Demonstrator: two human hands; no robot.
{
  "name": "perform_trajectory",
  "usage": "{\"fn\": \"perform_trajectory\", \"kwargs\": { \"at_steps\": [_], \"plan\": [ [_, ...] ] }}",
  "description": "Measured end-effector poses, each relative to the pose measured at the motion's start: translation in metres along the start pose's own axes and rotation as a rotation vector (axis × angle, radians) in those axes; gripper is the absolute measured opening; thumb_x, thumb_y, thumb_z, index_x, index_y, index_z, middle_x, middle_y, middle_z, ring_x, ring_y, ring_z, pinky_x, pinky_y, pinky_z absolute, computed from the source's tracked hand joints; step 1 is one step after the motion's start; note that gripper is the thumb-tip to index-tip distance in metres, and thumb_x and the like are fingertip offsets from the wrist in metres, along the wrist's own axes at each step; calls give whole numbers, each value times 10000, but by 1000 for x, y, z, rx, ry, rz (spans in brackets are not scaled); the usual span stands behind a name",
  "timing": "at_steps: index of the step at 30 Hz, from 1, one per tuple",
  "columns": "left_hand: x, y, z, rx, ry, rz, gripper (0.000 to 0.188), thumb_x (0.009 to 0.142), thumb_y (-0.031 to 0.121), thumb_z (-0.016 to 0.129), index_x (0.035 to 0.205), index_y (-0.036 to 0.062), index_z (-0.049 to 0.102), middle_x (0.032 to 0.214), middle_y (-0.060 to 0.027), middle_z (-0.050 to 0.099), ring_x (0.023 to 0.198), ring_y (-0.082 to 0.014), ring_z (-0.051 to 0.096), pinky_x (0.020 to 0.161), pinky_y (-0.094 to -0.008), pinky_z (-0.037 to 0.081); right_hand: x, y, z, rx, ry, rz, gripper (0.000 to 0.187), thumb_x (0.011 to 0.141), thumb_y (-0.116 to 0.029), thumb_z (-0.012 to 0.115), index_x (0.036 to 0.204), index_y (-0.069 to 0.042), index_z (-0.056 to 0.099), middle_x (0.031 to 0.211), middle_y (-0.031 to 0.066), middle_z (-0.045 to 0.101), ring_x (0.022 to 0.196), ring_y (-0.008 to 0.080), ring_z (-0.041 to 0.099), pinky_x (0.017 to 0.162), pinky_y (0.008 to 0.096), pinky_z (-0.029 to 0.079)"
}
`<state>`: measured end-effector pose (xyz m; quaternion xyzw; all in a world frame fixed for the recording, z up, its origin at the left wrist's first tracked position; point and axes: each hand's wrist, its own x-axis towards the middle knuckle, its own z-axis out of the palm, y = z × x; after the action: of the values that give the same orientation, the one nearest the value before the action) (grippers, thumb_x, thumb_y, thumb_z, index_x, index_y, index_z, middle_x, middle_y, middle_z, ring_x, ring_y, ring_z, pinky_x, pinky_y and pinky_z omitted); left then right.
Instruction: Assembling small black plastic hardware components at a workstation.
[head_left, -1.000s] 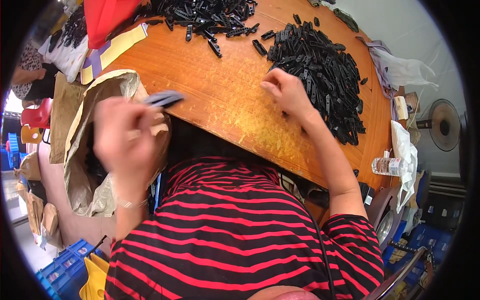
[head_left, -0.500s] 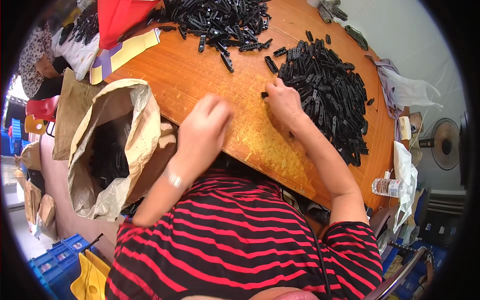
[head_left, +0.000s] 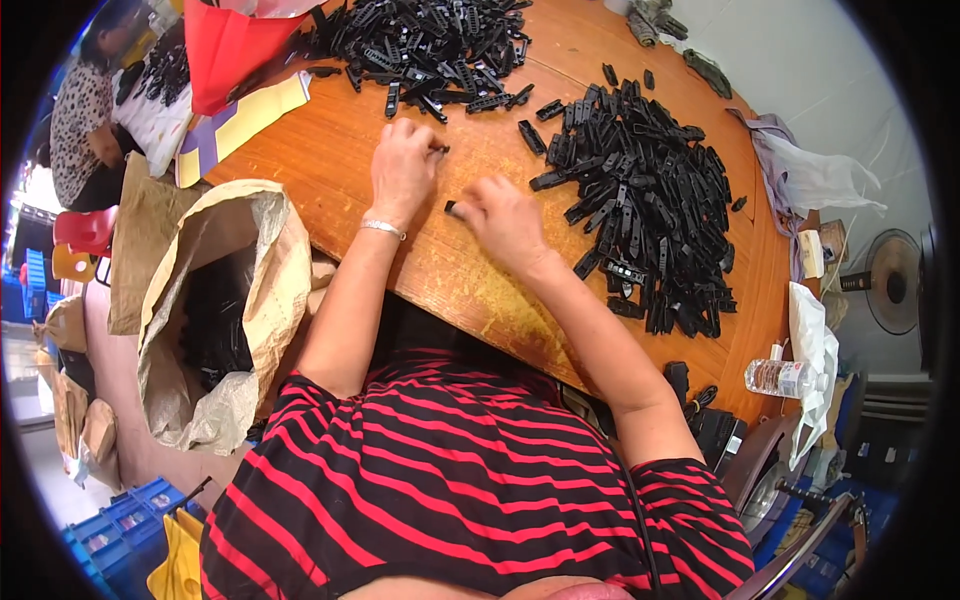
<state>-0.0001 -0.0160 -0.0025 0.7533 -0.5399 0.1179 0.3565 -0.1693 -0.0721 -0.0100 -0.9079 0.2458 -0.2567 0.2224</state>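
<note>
Beyond the table's middle, my left hand point(head_left: 403, 172) is closed, with the dark end of a slim black plastic part showing at its fingertips. It is just short of a loose pile of black plastic parts point(head_left: 430, 60), some ribbed. To its right and nearer to me, my right hand point(head_left: 505, 225) pinches another black plastic part point(head_left: 452, 207), whose end sticks out past the fingers. This hand is slightly blurred. A second, denser pile of slim black parts point(head_left: 655, 200) lies right of it. Most of each held part is hidden by fingers.
An open paper sack point(head_left: 285, 300) with black parts inside stands at the table's left edge. A red bag point(head_left: 225, 60) and yellow-purple card point(head_left: 255, 115) lie at the far left. Another person point(head_left: 80, 120) sits beyond. A plastic bottle point(head_left: 775, 378) and fan point(head_left: 890, 280) are at right.
My left hand has moved away from me, toward the far pile, and a black part now shows in it. My right hand has moved left and nearer, away from the right pile, holding a part.
</note>
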Motion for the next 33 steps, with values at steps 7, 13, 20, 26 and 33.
{"fn": "perform_trajectory", "kwargs": {
  "at_steps": [7, 13, 20, 26, 33],
  "plan": [
    [-24, 35, -29, -1156, -93, -718, 139, 894, 142, 677, 887, 31, 594, 833, -34, 650, 700, -111, 638, 614, -221, 520, -1, -8, -22, 517, 100, 170, 197, 963, -164, 583, 1021, 20, 623, 768, 29, 629, 571, 97, 595, 518, 230, 460],
    [-42, 40, -32, -1380, -254, -889, 117, 919, 144, 648, 926, 47, 583, 860, -39, 646, 718, -104, 640, 631, -203, 540, -17, -20, -31, 808, -71, 431, 173, 978, -166, 568, 988, 3, 601, 695, 20, 600, 497, 71, 550, 447, 209, 433],
    [-43, 42, -31, -1338, -239, -872, 119, 904, 96, 654, 954, 14, 584, 856, -52, 643, 681, -97, 628, 618, -188, 535, -21, -7, -32, 810, -104, 431, 170, 952, -153, 606, 902, 10, 600, 675, 16, 599, 489, 70, 547, 440, 212, 439],
    [-34, 17, -23, -1101, -362, -651, 155, 853, 99, 699, 910, -13, 609, 723, -36, 617, 578, -81, 580, 509, -208, 477, -6, -1, -35, 705, -219, 543, 171, 929, -156, 637, 890, 5, 596, 656, 11, 591, 474, 68, 535, 420, 221, 427],
    [-43, 11, -2, -900, -319, -626, 184, 828, 141, 734, 824, -3, 619, 666, -24, 607, 558, -87, 558, 498, -249, 455, -2, 0, -32, 623, -253, 601, 177, 922, -157, 647, 868, -3, 579, 639, 22, 591, 470, 80, 542, 422, 232, 443]
  ]
}}
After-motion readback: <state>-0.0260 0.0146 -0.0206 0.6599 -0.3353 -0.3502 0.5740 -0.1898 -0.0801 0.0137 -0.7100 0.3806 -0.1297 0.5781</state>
